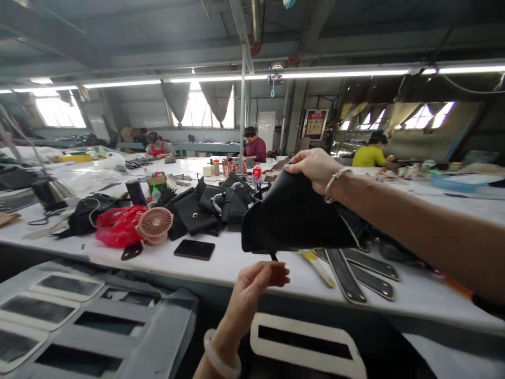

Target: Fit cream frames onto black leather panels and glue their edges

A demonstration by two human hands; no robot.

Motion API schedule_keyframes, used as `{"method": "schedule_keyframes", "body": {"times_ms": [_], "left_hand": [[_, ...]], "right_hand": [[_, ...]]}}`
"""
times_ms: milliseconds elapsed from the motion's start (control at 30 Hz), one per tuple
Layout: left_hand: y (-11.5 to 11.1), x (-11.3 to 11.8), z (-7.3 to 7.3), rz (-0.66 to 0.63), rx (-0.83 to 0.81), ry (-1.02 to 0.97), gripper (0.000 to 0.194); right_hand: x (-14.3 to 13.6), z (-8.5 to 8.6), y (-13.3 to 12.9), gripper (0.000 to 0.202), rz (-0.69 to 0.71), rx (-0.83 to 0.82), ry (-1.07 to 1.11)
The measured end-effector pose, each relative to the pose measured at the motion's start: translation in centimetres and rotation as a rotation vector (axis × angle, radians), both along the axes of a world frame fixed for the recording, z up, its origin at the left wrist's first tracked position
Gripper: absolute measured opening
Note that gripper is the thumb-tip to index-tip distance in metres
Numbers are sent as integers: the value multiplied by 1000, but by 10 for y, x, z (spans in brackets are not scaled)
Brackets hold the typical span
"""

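Note:
A black leather-like panel (pixel 295 216) with a slanted edge hangs in front of me above the table's front edge. My right hand (pixel 313 168), with a bracelet at the wrist, pinches its top corner between thumb and fingers. Just below the panel is my left hand (pixel 258 284), its fingers loosely bent and apart from the thumb, with nothing visible in them. A short dark strip shows between the panel and those fingers; whether they touch it I cannot tell. Several black straps (pixel 347 276) with pale edging and a yellow-handled tool (pixel 317 267) lie to the right.
On the white table (pixel 232 260) lie a phone (pixel 194 249), a pink fan (pixel 155 225), a red plastic bag (pixel 118 225) and a pile of black bag pieces (pixel 221 205). Framed pieces (pixel 51 308) sit low at left, a cream-edged one (pixel 307 345) below my hands. Several people work farther back.

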State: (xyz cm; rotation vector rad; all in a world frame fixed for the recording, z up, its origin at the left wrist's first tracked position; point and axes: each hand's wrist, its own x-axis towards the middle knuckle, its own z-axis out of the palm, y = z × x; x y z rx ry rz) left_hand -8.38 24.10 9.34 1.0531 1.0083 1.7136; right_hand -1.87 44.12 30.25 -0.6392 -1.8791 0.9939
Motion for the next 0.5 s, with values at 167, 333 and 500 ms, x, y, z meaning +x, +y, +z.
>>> {"method": "schedule_keyframes", "body": {"times_ms": [167, 333, 500], "left_hand": [[-2, 32, -7, 243, 14, -171, 53], [8, 46, 8, 174, -29, -405, 67], [2, 69, 29, 83, -280, -562, 52]], "right_hand": [[64, -38, -35, 36, -61, -210, -5], [117, -63, -83, 42, 17, -282, 50], [172, -78, -139, 29, 215, -301, -133]]}}
